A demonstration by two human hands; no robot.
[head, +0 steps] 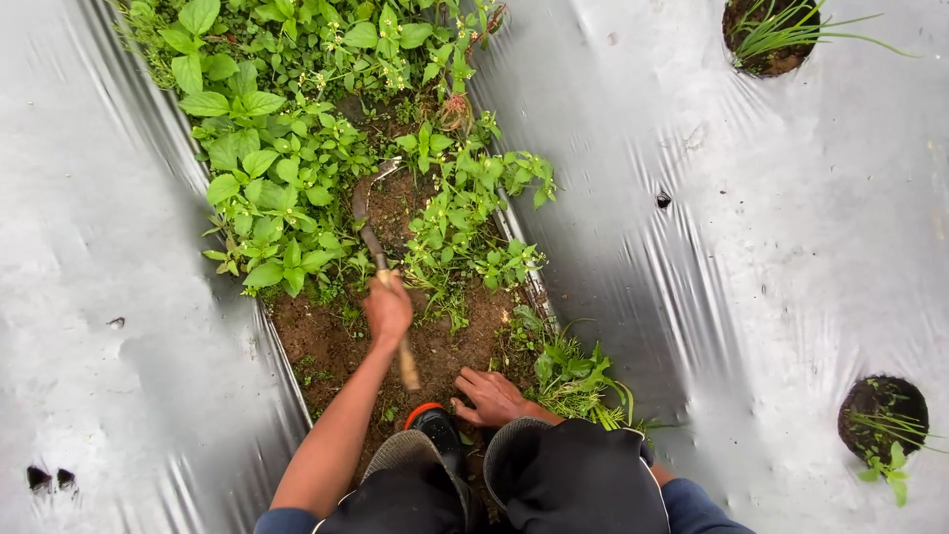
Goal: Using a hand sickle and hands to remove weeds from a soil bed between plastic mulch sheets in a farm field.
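While the left hand [388, 311] grips a sickle [381, 265] among weeds [277, 188], the right hand [491, 398] rests open-fingered on soil [326, 341]; weeding seems underway, needing a careful low pull.

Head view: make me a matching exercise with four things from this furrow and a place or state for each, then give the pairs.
Things:
1. left hand
2. right hand
3. sickle blade
4. young shoots

Places or states:
A. pressed flat on bare soil
B. growing from a hole in the silver plastic sheet
C. closed around a wooden handle
D. down among the leafy weeds

Pairs: 1-C, 2-A, 3-D, 4-B
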